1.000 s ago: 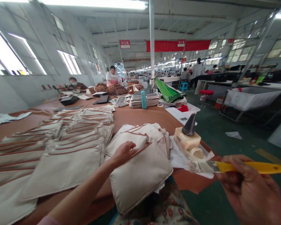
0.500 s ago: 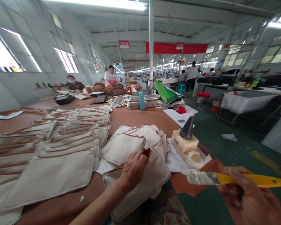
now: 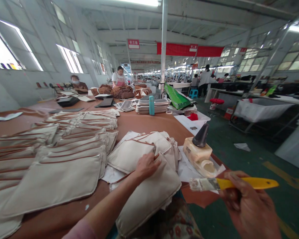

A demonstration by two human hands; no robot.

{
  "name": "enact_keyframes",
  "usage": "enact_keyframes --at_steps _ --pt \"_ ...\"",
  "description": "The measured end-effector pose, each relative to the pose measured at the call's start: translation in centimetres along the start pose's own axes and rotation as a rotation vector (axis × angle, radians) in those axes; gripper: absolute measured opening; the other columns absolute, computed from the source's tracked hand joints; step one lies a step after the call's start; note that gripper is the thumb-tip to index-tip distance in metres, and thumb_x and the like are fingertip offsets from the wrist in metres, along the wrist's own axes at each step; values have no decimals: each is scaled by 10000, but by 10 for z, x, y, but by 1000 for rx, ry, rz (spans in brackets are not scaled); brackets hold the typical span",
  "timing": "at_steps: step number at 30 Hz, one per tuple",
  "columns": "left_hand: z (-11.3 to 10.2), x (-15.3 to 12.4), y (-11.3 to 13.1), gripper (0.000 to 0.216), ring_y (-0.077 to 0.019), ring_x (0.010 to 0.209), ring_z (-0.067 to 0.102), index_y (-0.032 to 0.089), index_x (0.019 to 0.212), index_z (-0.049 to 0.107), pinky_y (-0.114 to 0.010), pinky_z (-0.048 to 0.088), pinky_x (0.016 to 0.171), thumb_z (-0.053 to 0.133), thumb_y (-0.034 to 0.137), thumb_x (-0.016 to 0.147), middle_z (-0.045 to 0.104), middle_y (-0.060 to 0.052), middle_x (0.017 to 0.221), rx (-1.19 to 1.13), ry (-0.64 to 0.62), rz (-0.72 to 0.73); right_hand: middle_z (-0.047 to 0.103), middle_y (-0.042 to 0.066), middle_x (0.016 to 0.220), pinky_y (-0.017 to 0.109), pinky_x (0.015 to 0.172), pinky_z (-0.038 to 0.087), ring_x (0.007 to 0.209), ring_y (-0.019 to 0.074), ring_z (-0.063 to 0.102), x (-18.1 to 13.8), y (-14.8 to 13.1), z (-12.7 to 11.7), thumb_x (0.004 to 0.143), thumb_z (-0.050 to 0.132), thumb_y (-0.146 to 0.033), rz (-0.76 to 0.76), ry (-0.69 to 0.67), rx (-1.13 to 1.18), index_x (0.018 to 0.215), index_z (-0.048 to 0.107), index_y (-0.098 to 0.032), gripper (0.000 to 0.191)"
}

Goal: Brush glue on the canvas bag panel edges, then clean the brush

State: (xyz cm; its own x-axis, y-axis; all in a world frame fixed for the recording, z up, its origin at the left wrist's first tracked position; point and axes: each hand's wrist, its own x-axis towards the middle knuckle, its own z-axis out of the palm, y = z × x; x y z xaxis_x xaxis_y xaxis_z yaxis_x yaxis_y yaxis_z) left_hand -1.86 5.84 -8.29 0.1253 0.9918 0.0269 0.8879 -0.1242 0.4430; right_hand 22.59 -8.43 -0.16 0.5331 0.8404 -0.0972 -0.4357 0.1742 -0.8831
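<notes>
My left hand (image 3: 146, 165) rests closed on the brown-trimmed top edge of a cream fabric pouch (image 3: 149, 196) that hangs over the near edge of the brown table (image 3: 144, 123). My right hand (image 3: 249, 207) grips a brush with a yellow handle (image 3: 241, 183), its pale bristles pointing left just past the table edge. Behind the pouch lies a small pile of similar pouches (image 3: 149, 146). A yellowish glue container with a dark cone cap (image 3: 198, 149) stands on white paper at the table's right edge.
Rows of flat cream pouches (image 3: 62, 146) cover the left of the table. Farther back are a teal bottle (image 3: 151, 105), stacked flat pieces, a green bag and two seated or standing workers. Green floor, other tables and people lie to the right.
My left hand drew the pouch nearer and shifted to grip its trimmed top edge. The brush in my right hand moved slightly left and up, closer to the pouch.
</notes>
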Motion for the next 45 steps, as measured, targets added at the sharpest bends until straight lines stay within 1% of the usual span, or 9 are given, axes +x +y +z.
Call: enact_keyframes --at_steps 5,10,17,23,28,32,36,40,45 --pt "20 17 -1 300 -250 909 612 229 1022 600 -354 431 785 449 456 896 628 -90 1034 -38 46 -108 438 -69 484 134 346 280 392 48 348 1 3 4 718 784 -300 3 -38 -9 757 582 -180 238" --pt "20 16 0 143 -241 929 590 205 863 670 -312 428 768 585 294 789 611 -88 992 -127 60 -115 429 -76 475 150 362 277 384 43 345 9 5 6 742 756 -269 -55 -114 16 732 569 -177 208" --pt "-5 -31 11 107 -127 668 518 170 797 622 -217 390 631 551 247 819 550 19 701 -381 8 119 433 -76 465 164 352 252 371 49 346 19 8 12 774 731 -291 -165 -187 -9 768 586 -180 183" --pt "-22 -71 21 205 -108 686 478 150 746 618 -201 369 619 560 301 874 502 5 769 -573 -14 312 419 -82 471 175 361 252 383 61 345 18 10 25 802 703 -311 -183 -295 -39 788 575 -192 175" --pt "-29 -87 35 225 -112 693 492 144 741 647 -203 356 604 565 285 895 513 -13 767 -668 -29 408 394 -83 462 199 379 260 400 76 320 9 10 38 824 662 -353 -270 -390 -303 756 562 -193 201" --pt "-34 -95 43 252 -117 685 506 147 745 661 -212 372 607 547 299 910 534 -22 767 -658 -50 435 430 -66 489 216 413 295 433 95 375 13 5 40 842 641 -343 -436 -347 -537 767 589 -184 183" --pt "-34 -98 44 215 -124 697 524 154 764 679 -209 388 612 555 264 901 548 -26 766 -636 -42 438 419 -75 484 220 404 284 417 97 356 10 1 39 872 612 -393 -404 -323 -427 803 570 -197 212" --pt "-28 -101 43 214 -117 669 528 153 728 658 -200 391 584 561 253 890 551 -22 752 -617 2 425 465 -49 536 236 458 334 467 111 407 4 3 40 861 629 -374 -501 -387 -611 787 589 -192 201" --pt "-16 -110 36 185 -152 784 583 194 907 695 -223 453 677 517 242 918 617 -45 832 -526 95 452 455 -56 525 220 428 307 448 95 387 11 -2 32 870 626 -374 -538 -265 -558 791 592 -191 203"
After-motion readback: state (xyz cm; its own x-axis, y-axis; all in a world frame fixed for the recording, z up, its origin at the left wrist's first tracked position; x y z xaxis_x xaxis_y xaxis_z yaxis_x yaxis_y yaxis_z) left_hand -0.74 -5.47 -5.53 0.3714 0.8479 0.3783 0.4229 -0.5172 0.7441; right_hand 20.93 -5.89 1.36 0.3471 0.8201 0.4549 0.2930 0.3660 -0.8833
